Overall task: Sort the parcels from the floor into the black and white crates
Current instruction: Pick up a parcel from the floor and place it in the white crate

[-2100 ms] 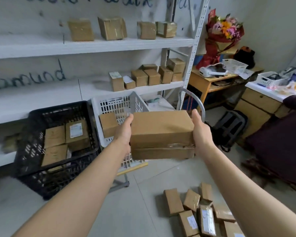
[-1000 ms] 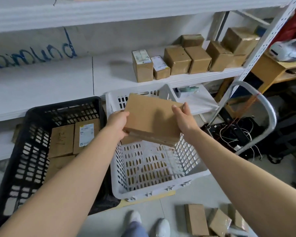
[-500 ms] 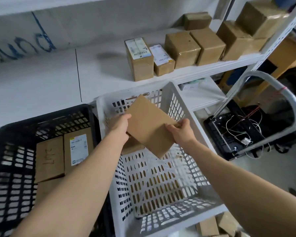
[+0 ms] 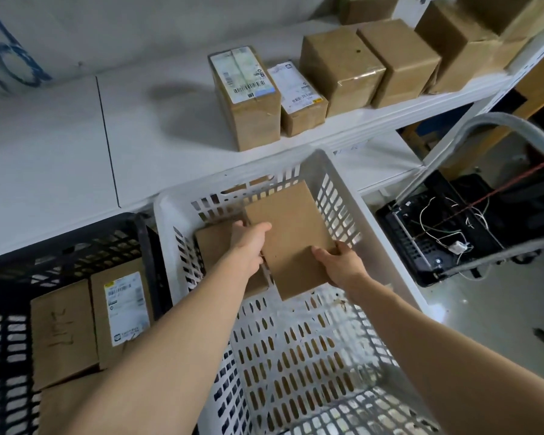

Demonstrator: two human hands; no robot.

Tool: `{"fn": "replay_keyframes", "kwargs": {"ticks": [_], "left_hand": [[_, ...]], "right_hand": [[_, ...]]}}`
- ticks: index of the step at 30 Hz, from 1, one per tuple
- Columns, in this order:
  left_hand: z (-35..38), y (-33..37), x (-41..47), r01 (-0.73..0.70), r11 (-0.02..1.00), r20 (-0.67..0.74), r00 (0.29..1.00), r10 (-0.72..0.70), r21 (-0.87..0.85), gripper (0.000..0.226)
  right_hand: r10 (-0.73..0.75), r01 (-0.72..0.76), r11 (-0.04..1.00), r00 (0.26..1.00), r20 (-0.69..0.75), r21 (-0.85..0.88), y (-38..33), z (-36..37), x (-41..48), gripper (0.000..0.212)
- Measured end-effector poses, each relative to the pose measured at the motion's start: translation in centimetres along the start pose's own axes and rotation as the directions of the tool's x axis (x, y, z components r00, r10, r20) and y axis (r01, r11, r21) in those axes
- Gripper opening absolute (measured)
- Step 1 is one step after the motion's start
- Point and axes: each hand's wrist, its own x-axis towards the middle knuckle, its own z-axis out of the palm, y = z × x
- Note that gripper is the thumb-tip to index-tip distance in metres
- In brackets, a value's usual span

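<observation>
A plain brown parcel (image 4: pixel 291 233) lies low inside the white crate (image 4: pixel 387 268), held from both sides. My left hand (image 4: pixel 248 243) grips its left edge and my right hand (image 4: pixel 339 263) grips its right edge. Under my left hand another brown parcel (image 4: pixel 212 246) rests in the crate's far left corner. The black crate (image 4: pixel 10 337) stands to the left and holds several parcels; one has a white label (image 4: pixel 124 307) and one is marked in pen (image 4: pixel 62 331).
A white shelf (image 4: pixel 157 142) runs just behind both crates, with several brown boxes (image 4: pixel 336 70) along its right part. To the right are a grey trolley handle (image 4: pixel 484 127) and a black device with loose wires (image 4: pixel 446 227) on the floor.
Both hands carried the parcel from chest height down into the white crate, and it now sits lower and flatter beside the other parcel. My view has tilted down over the crates.
</observation>
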Motion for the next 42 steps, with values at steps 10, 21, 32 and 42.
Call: {"fn": "replay_keyframes", "kwargs": {"ticks": [10, 21, 32, 42], "left_hand": [[-1.0, -1.4, 5.1, 0.130, 0.989, 0.074, 0.988, -0.135, 0.073, 0.054], [-0.7, -1.7, 4.2, 0.097, 0.994, 0.090, 0.992, -0.093, -0.040, 0.053], [-0.3, 2.9, -6.2, -0.133, 0.986, 0.131, 0.981, 0.146, -0.102, 0.013], [1.2, 4.6, -19.8, -0.426, 0.888, 0.252, 0.853, 0.457, -0.171, 0.024]], "right_hand": [[0.099, -0.094, 0.991, 0.994, 0.055, -0.098, -0.6, 3.5, 4.5, 0.049], [-0.029, 0.054, 0.970, 0.994, 0.109, -0.235, -2.0, 3.0, 4.6, 0.048], [-0.350, 0.353, 0.934, 0.935, 0.060, -0.052, -8.0, -2.1, -2.9, 0.035], [-0.513, 0.526, 0.784, 0.848, -0.133, 0.331, -8.1, -9.8, -14.4, 0.020]]}}
